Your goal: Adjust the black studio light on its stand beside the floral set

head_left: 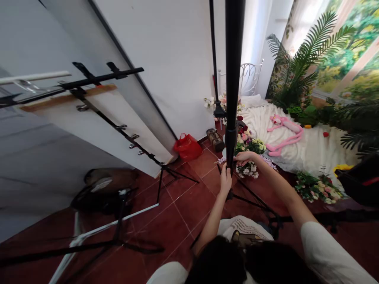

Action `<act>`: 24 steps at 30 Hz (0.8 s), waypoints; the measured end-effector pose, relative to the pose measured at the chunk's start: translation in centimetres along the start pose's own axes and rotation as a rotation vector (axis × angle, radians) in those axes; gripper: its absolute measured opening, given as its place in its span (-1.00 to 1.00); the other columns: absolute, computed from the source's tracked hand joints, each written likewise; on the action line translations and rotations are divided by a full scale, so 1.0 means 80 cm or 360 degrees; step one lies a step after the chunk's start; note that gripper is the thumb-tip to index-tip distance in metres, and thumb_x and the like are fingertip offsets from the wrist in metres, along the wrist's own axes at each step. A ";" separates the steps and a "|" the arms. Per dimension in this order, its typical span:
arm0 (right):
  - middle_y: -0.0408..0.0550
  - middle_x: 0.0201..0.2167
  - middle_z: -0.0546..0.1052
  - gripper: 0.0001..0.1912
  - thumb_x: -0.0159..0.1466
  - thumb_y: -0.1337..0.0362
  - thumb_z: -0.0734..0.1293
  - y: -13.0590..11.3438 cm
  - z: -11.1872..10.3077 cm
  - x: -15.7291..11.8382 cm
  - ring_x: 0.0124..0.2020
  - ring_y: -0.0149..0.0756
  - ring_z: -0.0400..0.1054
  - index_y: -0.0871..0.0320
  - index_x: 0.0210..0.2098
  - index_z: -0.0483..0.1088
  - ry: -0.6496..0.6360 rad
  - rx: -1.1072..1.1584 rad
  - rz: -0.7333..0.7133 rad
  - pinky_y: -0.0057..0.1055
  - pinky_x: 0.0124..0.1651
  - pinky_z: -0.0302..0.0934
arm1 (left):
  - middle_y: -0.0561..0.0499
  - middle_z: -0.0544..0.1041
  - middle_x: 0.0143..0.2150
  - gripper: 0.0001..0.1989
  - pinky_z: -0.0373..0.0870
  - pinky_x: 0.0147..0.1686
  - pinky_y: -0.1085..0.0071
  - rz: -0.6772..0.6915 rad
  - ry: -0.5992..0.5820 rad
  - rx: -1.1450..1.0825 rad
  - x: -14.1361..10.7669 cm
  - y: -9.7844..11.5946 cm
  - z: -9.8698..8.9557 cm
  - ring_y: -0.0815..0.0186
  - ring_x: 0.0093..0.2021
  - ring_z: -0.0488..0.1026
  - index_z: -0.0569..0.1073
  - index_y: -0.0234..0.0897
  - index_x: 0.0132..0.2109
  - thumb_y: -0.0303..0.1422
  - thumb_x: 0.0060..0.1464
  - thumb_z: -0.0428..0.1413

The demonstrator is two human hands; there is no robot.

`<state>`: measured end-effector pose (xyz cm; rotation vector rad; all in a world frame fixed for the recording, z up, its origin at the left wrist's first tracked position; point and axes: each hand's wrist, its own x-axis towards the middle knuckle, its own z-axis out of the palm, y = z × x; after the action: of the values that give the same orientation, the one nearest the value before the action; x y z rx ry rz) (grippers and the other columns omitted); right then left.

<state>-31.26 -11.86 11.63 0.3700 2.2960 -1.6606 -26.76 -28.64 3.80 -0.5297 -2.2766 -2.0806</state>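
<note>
A thick black light stand pole (pixel 233 79) rises upright in front of me, with a collar partway up. My left hand (pixel 226 180) is closed around the pole's lower part, its thumb along the near side. Just above and to the right, my right hand (pixel 246 157) has its fingers bent in against the same pole, below the collar. The pole hides part of its fingertips. Stand legs (pixel 254 197) spread over the floor below my hands. Bunches of artificial flowers (pixel 247 169) lie right behind the pole.
A white board (pixel 130 154) clipped to a black stand is at the left, with a red bag (pixel 188 146) behind it. A pink plush toy (pixel 286 128) lies on the white-draped bed (pixel 314 148). White and black stand legs (pixel 112 225) cross the tiled floor.
</note>
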 end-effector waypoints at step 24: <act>-0.07 -0.41 0.61 -0.61 -0.21 0.27 0.55 -0.018 -0.043 0.014 -0.41 -0.32 0.46 0.25 -0.35 0.59 -0.0721 -0.0334 -0.0248 -0.48 -0.29 0.34 | -0.13 0.47 0.05 -0.48 0.25 0.16 0.30 0.0035 0.0004 -0.0007 0.004 -0.012 -0.006 0.22 0.11 0.38 0.38 -0.24 0.07 0.01 0.23 -0.18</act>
<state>-33.12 -8.95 13.50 -0.2169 2.1576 -1.3726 -27.43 -29.06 3.02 -0.5496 -2.2548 -2.0755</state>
